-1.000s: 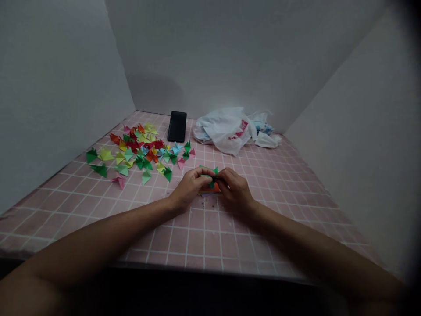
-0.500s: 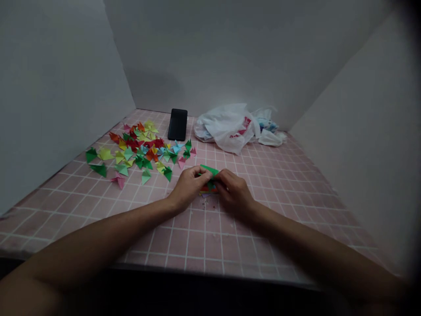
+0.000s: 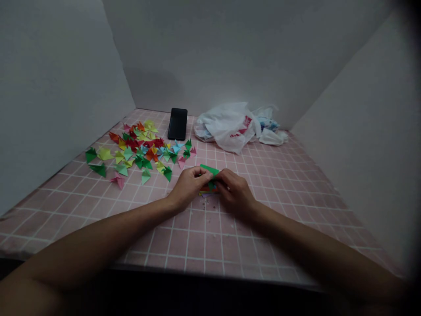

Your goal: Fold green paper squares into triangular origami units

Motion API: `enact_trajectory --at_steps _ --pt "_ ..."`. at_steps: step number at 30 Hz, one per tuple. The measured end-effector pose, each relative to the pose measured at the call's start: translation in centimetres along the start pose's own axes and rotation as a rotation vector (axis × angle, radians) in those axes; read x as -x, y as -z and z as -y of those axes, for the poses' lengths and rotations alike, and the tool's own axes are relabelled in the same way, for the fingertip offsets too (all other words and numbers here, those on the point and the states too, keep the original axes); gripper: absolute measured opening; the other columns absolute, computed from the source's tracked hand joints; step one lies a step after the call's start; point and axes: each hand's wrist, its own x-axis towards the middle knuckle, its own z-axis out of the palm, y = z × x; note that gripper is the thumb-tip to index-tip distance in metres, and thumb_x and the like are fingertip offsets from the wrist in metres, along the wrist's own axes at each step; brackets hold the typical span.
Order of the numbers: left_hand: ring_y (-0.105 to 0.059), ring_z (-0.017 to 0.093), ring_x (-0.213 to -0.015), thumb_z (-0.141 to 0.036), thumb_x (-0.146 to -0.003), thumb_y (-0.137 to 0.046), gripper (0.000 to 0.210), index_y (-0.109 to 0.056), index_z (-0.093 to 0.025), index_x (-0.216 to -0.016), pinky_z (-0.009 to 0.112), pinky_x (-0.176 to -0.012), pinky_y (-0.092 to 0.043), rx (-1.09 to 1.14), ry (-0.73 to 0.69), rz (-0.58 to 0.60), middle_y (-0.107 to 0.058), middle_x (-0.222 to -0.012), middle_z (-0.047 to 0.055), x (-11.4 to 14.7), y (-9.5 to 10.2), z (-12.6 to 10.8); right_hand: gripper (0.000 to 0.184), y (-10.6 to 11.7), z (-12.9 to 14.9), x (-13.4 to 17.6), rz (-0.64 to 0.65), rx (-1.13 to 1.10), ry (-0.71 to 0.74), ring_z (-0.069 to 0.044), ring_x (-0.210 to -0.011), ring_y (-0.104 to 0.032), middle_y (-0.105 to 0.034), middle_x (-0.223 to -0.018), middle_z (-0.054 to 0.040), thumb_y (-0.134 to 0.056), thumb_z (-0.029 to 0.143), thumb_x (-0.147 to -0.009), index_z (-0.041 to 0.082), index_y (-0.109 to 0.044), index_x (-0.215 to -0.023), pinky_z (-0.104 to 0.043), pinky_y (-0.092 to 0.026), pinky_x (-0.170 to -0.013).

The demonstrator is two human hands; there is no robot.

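Close together at the middle of the table, my left hand (image 3: 188, 186) and my right hand (image 3: 237, 191) pinch a small piece of green origami paper (image 3: 209, 169) between thumbs and fingertips. Its folds are partly hidden behind my fingers. Beneath it, a stack of coloured paper (image 3: 206, 193) shows orange, yellow and purple edges. Whether all the visible green belongs to the held piece or partly to the stack, I cannot tell. To the left lie several folded paper cranes (image 3: 138, 147) in red, orange, yellow, green, blue and pink.
A black phone (image 3: 177, 124) lies at the back, beyond the cranes. Right of it sits a crumpled white plastic bag (image 3: 226, 125) with red print, beside another crumpled bag (image 3: 268, 125). Walls enclose the table (image 3: 283, 237) at the back and both sides; its cloth is pink with white grid lines.
Both hands keep their pinch on the green paper in nearly the same place. The view has shifted very slightly.
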Motion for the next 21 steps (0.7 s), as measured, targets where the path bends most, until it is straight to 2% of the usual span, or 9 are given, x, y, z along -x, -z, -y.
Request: enact_trajectory --at_steps 8,14,18,21 --pt "-0.061 0.013 -0.068 -0.035 -0.076 -0.076 0.022 -0.067 -0.015 -0.074 0.03 -0.076 -0.052 0.194 0.08 0.016 -0.065 -0.073 0.0 -0.2 -0.2 0.7 0.02 -0.1 -0.3 -0.1 -0.012 -0.043 -0.015 -0.017 -0.076 -0.058 -0.06 -0.084 -0.0023 -0.052 0.004 -0.089 0.022 -0.059 -0.093 -0.03 -0.045 -0.068" --pt "-0.063 0.013 -0.072 -0.042 -0.07 -0.081 0.034 -0.064 -0.014 -0.079 0.031 -0.078 -0.053 0.274 0.05 -0.039 -0.064 -0.076 -0.001 -0.6 -0.1 0.9 0.014 0.5 -1.2 -1.3 -0.009 -0.025 -0.058 -0.017 -0.073 -0.058 -0.06 -0.08 -0.0025 -0.055 0.008 -0.089 0.021 -0.061 -0.086 -0.028 -0.044 -0.067" --pt "-0.061 0.013 -0.076 -0.041 -0.07 -0.079 0.032 -0.062 -0.016 -0.082 0.029 -0.076 -0.051 0.215 -0.004 -0.104 -0.062 -0.08 -0.001 -0.7 0.0 0.7 0.013 0.8 -2.7 -3.2 -0.028 0.034 -0.073 -0.019 -0.075 -0.059 -0.062 -0.08 -0.0037 -0.056 0.01 -0.089 0.02 -0.06 -0.082 -0.029 -0.042 -0.069" --pt "-0.057 0.013 -0.074 -0.039 -0.075 -0.072 0.025 -0.062 -0.016 -0.08 0.027 -0.074 -0.047 0.101 -0.072 -0.073 -0.059 -0.078 -0.002 -0.4 -0.1 0.6 0.011 0.7 -4.7 -5.0 -0.017 0.09 -0.109 -0.02 -0.076 -0.058 -0.062 -0.081 -0.0045 -0.057 0.012 -0.087 0.02 -0.06 -0.08 -0.03 -0.041 -0.07"
